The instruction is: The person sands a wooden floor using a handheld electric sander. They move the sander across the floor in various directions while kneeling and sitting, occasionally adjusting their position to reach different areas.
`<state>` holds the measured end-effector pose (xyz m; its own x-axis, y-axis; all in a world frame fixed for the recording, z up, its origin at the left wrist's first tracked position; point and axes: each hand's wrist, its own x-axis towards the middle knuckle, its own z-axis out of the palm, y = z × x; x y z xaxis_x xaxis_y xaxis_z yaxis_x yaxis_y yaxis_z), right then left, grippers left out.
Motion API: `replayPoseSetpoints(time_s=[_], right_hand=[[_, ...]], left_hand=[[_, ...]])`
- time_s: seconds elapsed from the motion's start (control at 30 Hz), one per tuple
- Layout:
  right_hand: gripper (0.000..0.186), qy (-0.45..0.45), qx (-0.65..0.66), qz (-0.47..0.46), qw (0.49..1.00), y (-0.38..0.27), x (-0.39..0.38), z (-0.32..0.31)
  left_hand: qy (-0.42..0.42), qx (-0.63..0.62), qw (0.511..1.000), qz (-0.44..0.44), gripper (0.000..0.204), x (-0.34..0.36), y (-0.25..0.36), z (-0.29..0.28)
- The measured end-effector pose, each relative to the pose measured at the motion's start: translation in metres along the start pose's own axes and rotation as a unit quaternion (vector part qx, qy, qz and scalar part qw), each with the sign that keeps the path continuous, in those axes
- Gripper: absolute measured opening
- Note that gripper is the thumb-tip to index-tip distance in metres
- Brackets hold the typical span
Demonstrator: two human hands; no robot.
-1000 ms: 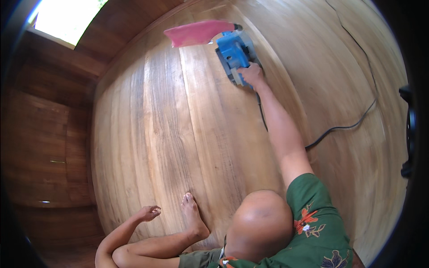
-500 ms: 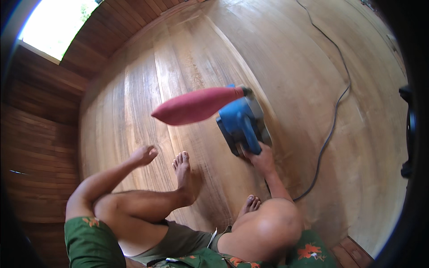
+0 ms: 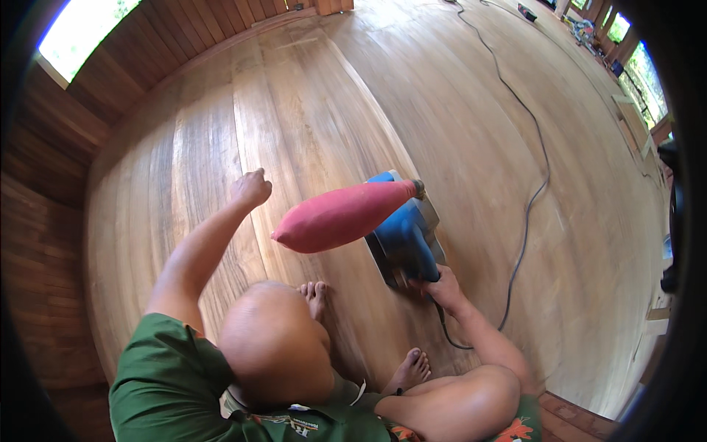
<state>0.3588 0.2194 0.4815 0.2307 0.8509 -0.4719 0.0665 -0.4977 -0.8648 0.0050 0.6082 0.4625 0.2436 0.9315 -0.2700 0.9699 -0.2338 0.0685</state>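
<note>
My right hand [image 3: 445, 289] is closed round the rear handle of a blue belt sander [image 3: 403, 234], which sits on the wooden floor boards. A puffed-out red dust bag [image 3: 342, 217] is joined to the sander's far end and sticks out to the left, hiding part of the machine. Out in front on the left, my left hand [image 3: 252, 189] is curled into a loose fist over the boards, with nothing visible in it. It is apart from the sander and the bag.
A dark power cord [image 3: 541, 158] loops from the sander along the right side toward the back. Wooden plank walls [image 3: 51, 250] rise on the left. Tools [image 3: 585, 31] lie at the far right near windows. My bare feet [image 3: 412, 368] rest on the floor close to the sander.
My left hand has moved forward, away from my body. The view has shifted, showing more of the far right side. My left knee is raised higher in view; my right hand still grips the sander.
</note>
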Motion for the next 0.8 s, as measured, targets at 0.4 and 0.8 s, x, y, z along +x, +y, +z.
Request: replayPoseSetpoints(time_s=[0.4,0.8], right_hand=[[0.019,0.022,-0.045,-0.012,0.999,-0.114,0.231,0.057],[0.017,0.043,0.042,-0.067,0.996,-0.212,0.458,0.131]], left_hand=[[0.12,-0.203,0.686,-0.688,0.082,0.174,-0.017,0.111],[0.094,-0.096,0.678,-0.722,0.078,0.192,-0.008,0.134]])
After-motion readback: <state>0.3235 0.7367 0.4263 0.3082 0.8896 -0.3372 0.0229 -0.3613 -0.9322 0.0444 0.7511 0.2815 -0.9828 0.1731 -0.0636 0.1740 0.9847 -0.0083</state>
